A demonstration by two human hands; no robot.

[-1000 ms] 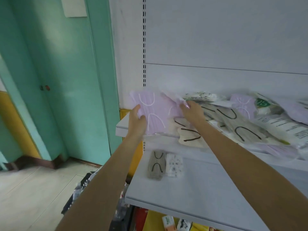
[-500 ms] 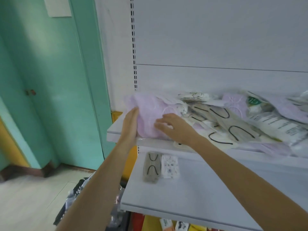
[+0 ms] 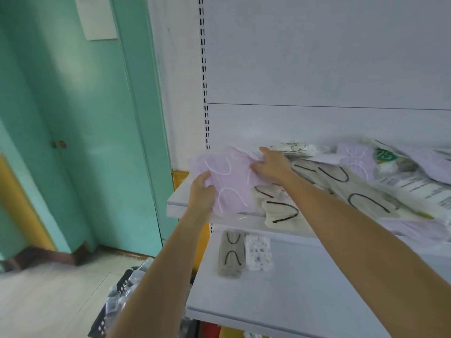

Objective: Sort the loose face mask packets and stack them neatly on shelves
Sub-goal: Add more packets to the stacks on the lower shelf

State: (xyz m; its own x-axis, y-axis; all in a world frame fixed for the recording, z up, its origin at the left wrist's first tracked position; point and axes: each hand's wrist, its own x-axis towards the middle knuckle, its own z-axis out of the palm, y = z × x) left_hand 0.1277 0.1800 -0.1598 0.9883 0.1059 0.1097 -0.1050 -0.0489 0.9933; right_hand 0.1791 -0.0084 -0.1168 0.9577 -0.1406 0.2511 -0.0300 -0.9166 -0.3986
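upper shelf (image 3: 176, 205), left end — a lilac mask packet (image 3: 231, 189) with white ear loops lies here, its near edge hanging just past the shelf's front lip.

left hand (image 3: 202, 194) grips the packet's left edge: thumb on top, the fingers tucked beneath and hidden, so how they lie i cannot tell.

right hand (image 3: 271, 165) rests on the packet's upper right corner, fingers (image 3: 255, 167) stretched out fairly straight and a little spread, flat against the wrapper. both forearms reach up from low in the view.

just right of the lilac packet, touching it, are cream masks (image 3: 280, 212) with black loops, overhanging the lip. past them a loose heap runs along the shelf: grey packets (image 3: 346, 184) with black loops, another lilac packet (image 3: 355, 162), a white packet with a green logo (image 3: 385, 156), a white packet with small print (image 3: 419, 191). they overlap one another with no order; the far right is blurred.

lower shelf (image 3: 305, 293) — two packets lie side by side near its back left corner, touching: a grey one (image 3: 230, 256) with black loops and a white patterned one (image 3: 259, 252).

a slotted upright (image 3: 204, 93) runs up the white back panel. teal wall (image 3: 73, 118) to the left; a dark basket (image 3: 114, 306) sits on the floor below the left arm, contents unclear.
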